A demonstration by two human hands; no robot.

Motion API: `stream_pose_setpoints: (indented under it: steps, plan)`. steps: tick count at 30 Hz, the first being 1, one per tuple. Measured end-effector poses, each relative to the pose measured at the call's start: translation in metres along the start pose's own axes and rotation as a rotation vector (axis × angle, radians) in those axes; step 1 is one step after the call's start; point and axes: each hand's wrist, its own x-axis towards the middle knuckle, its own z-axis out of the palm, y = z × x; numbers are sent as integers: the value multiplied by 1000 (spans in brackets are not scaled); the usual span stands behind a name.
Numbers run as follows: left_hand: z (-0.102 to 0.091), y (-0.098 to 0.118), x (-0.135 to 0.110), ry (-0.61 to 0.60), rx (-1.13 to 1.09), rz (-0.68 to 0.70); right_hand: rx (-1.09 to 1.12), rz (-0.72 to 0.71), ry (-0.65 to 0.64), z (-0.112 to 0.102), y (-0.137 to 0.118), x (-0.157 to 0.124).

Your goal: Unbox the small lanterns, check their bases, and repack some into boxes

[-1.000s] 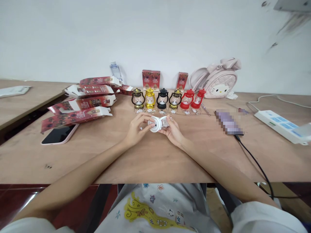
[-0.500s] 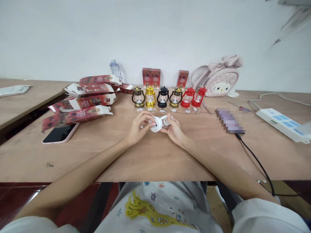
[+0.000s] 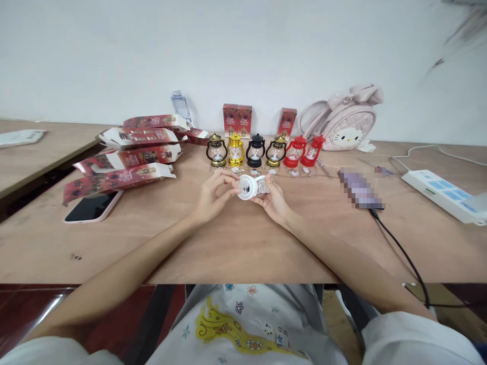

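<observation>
From far off, I see the right hand (image 3: 274, 199) hold the small white-and-clear round plastic piece (image 3: 249, 187) above the brown wooden table (image 3: 243, 243), so the left hand (image 3: 213, 196), maybe pinching its rim, I can't tell, should go gently.

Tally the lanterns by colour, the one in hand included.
Black-and-gold lanterns: 2
Gold lantern: 1
Black lantern: 1
Red lanterns: 2
White lantern, held in the right hand: 1
Total: 7
</observation>
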Motion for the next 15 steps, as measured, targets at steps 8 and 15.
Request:
stream_pose_setpoints:
  steps: [8,15]
  plan:
    - [-27,-28,17,-29,-35,-345,78,22,21,1,-1,0]
    - [-45,-57,14,-569,151,-506,99,47,19,3,-2,-2]
